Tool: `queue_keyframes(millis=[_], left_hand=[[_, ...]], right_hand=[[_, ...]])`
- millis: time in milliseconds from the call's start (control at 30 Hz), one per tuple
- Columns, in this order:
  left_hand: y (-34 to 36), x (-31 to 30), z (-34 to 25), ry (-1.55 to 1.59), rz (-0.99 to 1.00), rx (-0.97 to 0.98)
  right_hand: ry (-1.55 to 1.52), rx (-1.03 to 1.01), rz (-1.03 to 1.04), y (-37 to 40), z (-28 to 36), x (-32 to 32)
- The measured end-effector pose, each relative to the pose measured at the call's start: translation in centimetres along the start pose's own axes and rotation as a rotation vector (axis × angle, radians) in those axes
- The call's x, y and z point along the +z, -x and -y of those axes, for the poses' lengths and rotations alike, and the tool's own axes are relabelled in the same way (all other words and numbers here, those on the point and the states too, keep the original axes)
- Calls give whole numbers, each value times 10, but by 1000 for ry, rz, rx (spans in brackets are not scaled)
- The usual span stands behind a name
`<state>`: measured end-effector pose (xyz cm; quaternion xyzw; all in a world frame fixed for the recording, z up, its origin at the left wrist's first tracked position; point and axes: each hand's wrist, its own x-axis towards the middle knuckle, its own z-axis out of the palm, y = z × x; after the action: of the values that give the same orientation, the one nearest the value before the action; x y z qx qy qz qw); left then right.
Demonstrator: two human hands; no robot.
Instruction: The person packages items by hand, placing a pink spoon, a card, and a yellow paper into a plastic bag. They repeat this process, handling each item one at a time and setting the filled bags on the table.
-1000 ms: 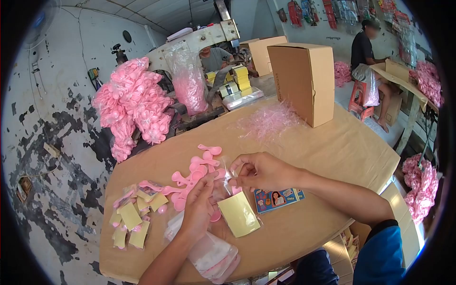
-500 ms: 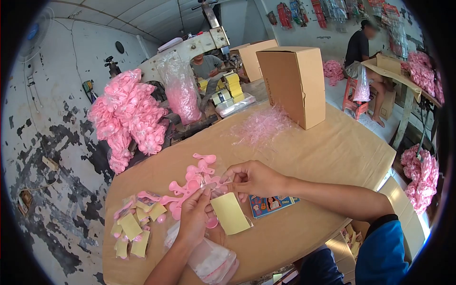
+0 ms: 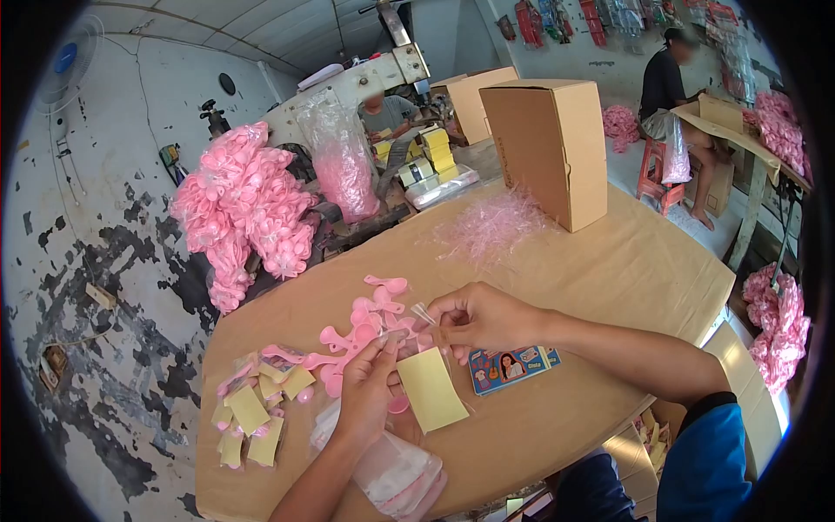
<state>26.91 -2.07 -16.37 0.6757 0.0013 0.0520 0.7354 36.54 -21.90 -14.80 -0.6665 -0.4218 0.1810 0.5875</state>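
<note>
My left hand (image 3: 370,378) is closed, thumb and fingers pinching the gathered top of a clear plastic bag. A plain yellow card (image 3: 432,391) hangs below it, seemingly inside that bag. Beside it, my right hand (image 3: 487,320) is also closed, pinching a thin clear strip (image 3: 423,314) whose ends stick up at the bag's neck. Loose pink scoops (image 3: 364,324) lie just beyond my left hand. Under my left wrist rests a stack of clear plastic bags (image 3: 396,477). Blue printed cards (image 3: 511,369) lie beneath my right forearm.
Filled packets with yellow cards (image 3: 248,409) lie at the left. Farther back are a tangle of pinkish clear strips (image 3: 496,222) and a tall cardboard box (image 3: 548,157). Bagged pink scoops (image 3: 243,209) are heaped beyond the table edge. Two people sit in the background.
The view has shifted slightly, moving everything a little rightward. The strip's ends now stand up clearly between my hands, and my right fingers have turned around the bag's neck.
</note>
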Motion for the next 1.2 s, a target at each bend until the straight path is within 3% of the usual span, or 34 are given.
queue_keyframes(millis=[467,667,833,933,1200], left_hand=[[-2,-4,6,-91,105,34],[-5,-6,7,-52,137,120],[-6,-13,8,-126,146,252],[-9,-18,9,-366,151,419],[-9,-26,4,-412,282,399]], right_hand=[[116,23,-21,-2,-3,-3],[195,-217,-56,-5,-11,-9],[223,-293,-10,-5,-13,-14],[239,-327,47,-3,-9,-17],[332,-367,100,-1,-6,-22]])
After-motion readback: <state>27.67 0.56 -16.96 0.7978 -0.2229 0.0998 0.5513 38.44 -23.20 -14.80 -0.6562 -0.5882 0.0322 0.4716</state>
